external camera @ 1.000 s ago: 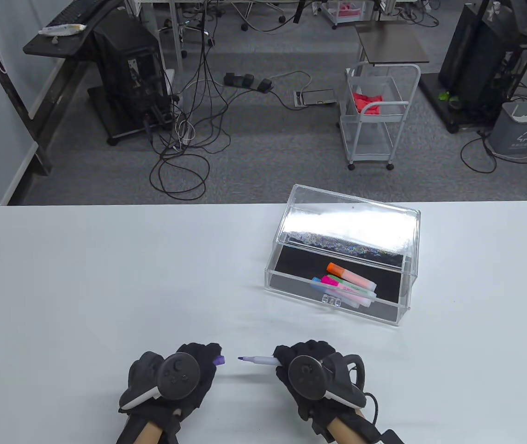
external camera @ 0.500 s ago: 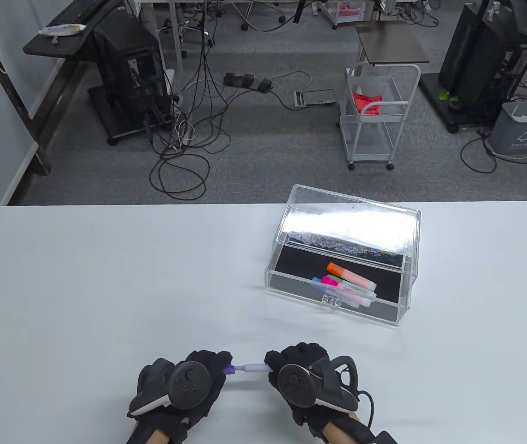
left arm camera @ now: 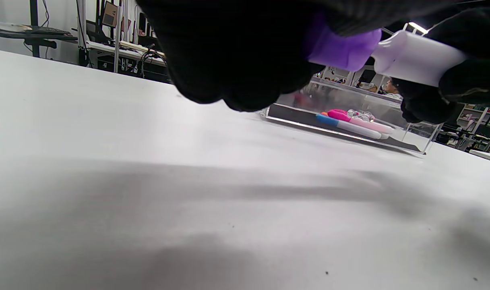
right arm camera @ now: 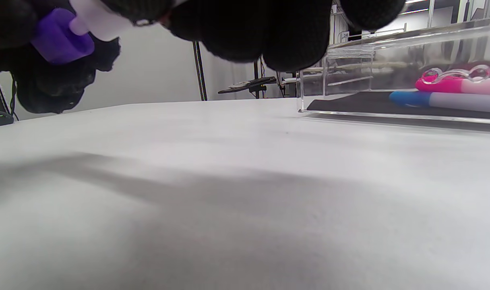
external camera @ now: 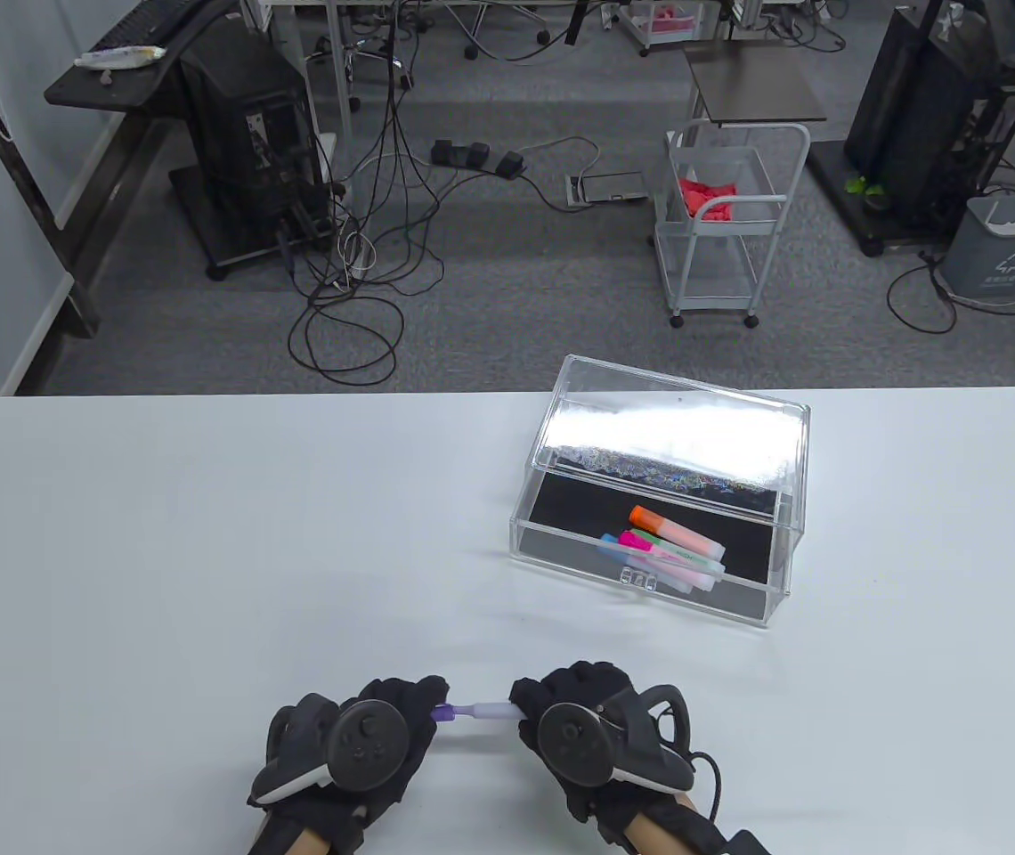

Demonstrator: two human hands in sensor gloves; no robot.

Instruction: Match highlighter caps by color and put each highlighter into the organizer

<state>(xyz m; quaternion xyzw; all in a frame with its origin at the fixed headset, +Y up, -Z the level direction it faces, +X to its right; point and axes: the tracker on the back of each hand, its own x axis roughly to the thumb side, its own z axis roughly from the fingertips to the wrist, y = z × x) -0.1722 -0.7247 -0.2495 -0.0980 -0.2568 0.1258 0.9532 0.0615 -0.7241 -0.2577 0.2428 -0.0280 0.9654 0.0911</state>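
Note:
Near the table's front edge my left hand (external camera: 401, 712) pinches a purple cap (external camera: 443, 712) (left arm camera: 341, 50) (right arm camera: 59, 38). My right hand (external camera: 552, 704) grips the pale lilac highlighter body (external camera: 490, 710) (left arm camera: 418, 58) (right arm camera: 98, 18). The cap sits over the highlighter's tip, with both hands just above the table. The clear organizer (external camera: 561, 539) (left arm camera: 414, 147) (right arm camera: 309, 106) lies at centre right with its lid raised. Inside it lie several capped highlighters: orange (external camera: 672, 527), pink (external camera: 650, 545) (right arm camera: 450, 85), blue (left arm camera: 349, 127) (right arm camera: 430, 100).
The white table (external camera: 205, 552) spreads wide to the left and in front of the organizer. Beyond its far edge are the floor, cables, a white wire cart (external camera: 721, 223) and a grey bin (external camera: 1006, 245).
One second ago the cap and the tip were apart. My hands came together and the cap went onto the highlighter's tip. Since half a second ago almost nothing has moved.

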